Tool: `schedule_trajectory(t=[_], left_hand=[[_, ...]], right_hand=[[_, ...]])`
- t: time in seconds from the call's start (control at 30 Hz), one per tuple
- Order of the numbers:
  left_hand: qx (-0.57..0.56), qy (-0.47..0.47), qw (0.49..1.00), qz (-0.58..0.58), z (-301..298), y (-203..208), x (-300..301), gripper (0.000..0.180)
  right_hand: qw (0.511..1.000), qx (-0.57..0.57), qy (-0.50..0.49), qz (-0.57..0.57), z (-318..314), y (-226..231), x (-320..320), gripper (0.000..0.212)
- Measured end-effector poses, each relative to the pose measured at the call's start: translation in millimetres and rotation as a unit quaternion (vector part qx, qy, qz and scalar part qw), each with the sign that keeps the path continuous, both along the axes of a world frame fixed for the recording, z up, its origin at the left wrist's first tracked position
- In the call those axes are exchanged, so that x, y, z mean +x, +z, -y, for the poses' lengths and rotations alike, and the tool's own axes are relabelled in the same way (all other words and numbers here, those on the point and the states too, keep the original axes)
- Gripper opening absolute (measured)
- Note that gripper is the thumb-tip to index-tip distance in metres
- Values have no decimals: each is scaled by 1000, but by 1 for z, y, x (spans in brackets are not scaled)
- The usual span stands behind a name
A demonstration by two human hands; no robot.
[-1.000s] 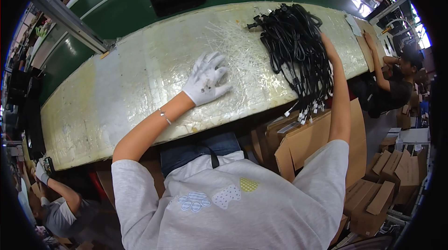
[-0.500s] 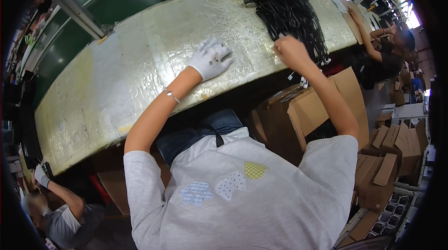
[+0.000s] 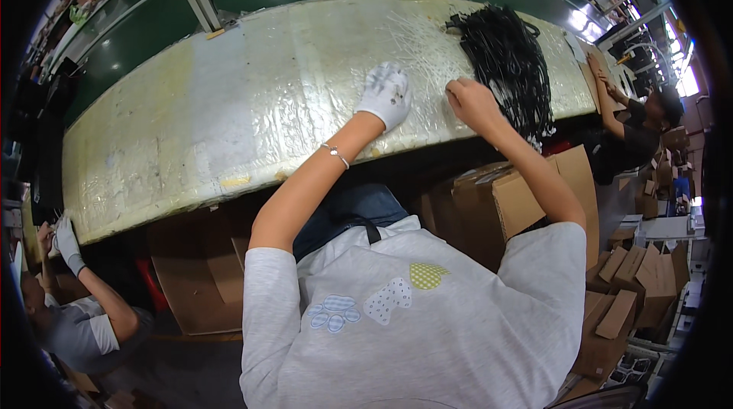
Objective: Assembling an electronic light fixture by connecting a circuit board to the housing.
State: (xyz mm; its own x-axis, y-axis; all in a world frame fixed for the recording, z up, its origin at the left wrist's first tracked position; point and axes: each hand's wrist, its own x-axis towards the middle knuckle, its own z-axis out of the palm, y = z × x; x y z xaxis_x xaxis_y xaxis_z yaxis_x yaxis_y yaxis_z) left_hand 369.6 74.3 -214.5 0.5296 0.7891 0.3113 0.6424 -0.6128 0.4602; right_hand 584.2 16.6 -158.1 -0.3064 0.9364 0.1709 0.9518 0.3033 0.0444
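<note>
One long desk (image 3: pixel 259 96) carries one heap of black cables (image 3: pixel 510 66) toward its right end, too tangled to count. Left of it spreads one scatter of thin white strips (image 3: pixel 416 46), also beyond counting. Two hands are near the strips: the gloved left hand (image 3: pixel 387 96) and the bare right hand (image 3: pixel 475 106), nearer the cables. Both hands' fingers look curled; whether they grip anything, I cannot tell. One bracelet (image 3: pixel 336 155) circles the left wrist.
</note>
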Motion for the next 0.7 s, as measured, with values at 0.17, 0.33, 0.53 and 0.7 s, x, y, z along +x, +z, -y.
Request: schedule_trajectory(t=[0.17,0.33,0.53,0.7], left_hand=[[126,16,989,73,-6,-30,-3,22],[-14,-66,989,128,-5,-7,-8,14],[-52,48,919,387,-21,-3,-22,14],[-78,77,917,383,-27,-6,-22,22]], right_hand=[[978,-13,206,8,13,0,-35,25],[980,40,193,-8,-14,-15,-9,24],[982,70,158,-80,-37,-4,-31,22],[986,42,158,-40,-60,-18,-45,13]])
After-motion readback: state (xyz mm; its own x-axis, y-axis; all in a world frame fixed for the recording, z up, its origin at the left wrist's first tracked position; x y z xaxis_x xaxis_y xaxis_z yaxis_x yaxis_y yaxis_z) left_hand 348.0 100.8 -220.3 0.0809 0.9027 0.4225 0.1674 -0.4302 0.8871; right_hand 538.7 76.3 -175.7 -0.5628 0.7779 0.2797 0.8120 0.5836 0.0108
